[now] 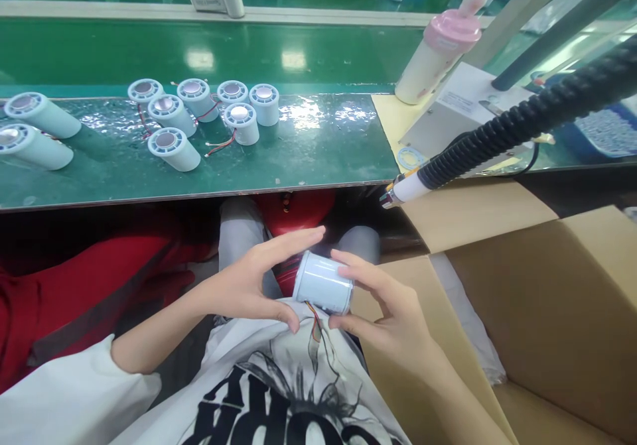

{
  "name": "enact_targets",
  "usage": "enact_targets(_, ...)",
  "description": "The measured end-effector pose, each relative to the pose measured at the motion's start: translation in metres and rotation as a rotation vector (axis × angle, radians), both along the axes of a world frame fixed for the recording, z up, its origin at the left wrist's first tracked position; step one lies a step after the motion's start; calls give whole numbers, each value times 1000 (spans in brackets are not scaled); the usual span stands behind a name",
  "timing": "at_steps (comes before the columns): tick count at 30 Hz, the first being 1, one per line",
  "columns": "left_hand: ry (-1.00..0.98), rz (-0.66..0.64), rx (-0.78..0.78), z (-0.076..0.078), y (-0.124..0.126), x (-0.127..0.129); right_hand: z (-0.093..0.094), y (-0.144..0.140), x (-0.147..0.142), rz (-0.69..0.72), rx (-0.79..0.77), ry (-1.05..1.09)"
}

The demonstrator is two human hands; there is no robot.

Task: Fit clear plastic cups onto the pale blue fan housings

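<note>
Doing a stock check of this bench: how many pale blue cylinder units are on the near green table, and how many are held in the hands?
Pale blue cylinder units on the near green table: 9
Cylinder unit in the hands: 1
Total: 10

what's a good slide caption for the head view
Both hands, left hand and right hand, hold a pale blue cylinder over the lap, below a green bench.
</note>
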State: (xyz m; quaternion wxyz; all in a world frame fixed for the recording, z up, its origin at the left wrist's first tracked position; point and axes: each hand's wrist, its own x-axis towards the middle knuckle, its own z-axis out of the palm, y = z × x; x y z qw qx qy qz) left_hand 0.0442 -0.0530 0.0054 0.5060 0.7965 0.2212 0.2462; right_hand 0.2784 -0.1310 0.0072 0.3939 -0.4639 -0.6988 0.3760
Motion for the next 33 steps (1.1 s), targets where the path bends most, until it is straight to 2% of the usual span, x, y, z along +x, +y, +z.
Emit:
enact_targets(3,-21,127,-117,-1,-2,1,-1,1,-2,-18,-18,42)
enact_targets(5,-23,205,-144,-2,-2,2,-5,3,-4,-62,-126,170)
enact_targets(7,7,307,-158,-6,0,3,-13,7,-5,-170,-268,341)
enact_targets(10,56,484,-260,-18,4,3,-30,19,1,-418,-430,542)
enact_targets(12,20,550,-365,-29,6,5,-42,30,10,-547,-468,628)
enact_targets(14,-61,551,-475,-37,7,8,-49,41,21,-607,-459,678)
enact_targets(18,-118,489,-672,-44,7,15,-52,58,29,-593,-432,675)
enact_targets(22,-130,481,-741,-44,5,16,-52,62,22,-556,-431,670)
enact_targets(25,-85,446,-718,-46,2,17,-50,56,15,-536,-399,669)
enact_targets(28,-38,380,-644,-45,-1,20,-42,47,8,-459,-286,608)
enact_targets(33,20,371,-502,-32,2,21,-23,31,1,-345,-106,412)
